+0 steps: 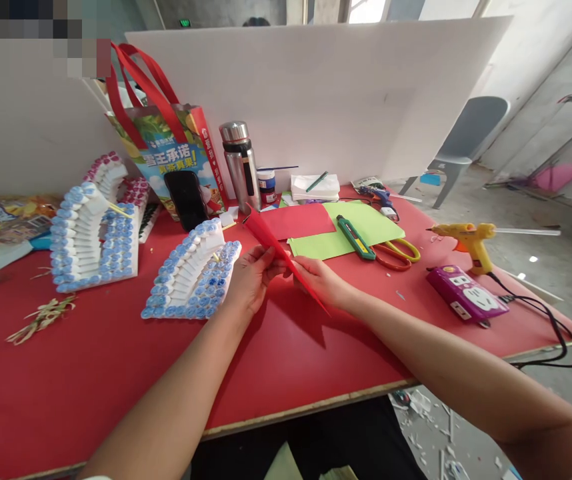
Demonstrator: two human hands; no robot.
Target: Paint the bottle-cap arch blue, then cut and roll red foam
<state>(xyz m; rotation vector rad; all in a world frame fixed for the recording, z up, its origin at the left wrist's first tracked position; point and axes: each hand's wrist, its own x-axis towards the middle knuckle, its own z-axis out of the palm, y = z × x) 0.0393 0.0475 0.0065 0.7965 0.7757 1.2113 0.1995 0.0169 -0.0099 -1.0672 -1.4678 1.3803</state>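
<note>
Between my two hands a sheet of red paper (pixel 270 230) is held tilted above the red table, seen nearly edge-on. My left hand (pixel 256 275) pinches its left side, and my right hand (pixel 319 277) grips it from the right. Just beyond lie another red sheet (pixel 301 220) and a light green sheet (pixel 316 248). On the green paper rests a green utility knife (pixel 355 237), beside scissors (pixel 397 253) with red and yellow handles. Left of my hands stands a curved white model (pixel 191 270) topped with blue rounds.
A similar blue-and-white model (pixel 97 233) stands farther left, near a phone (pixel 186 200), a printed bag (pixel 166 147) and a steel flask (pixel 240 163). At the right are a yellow glue gun (pixel 473 243), a purple power strip (pixel 466 293) and black cables. A white board (pixel 316 100) rises behind.
</note>
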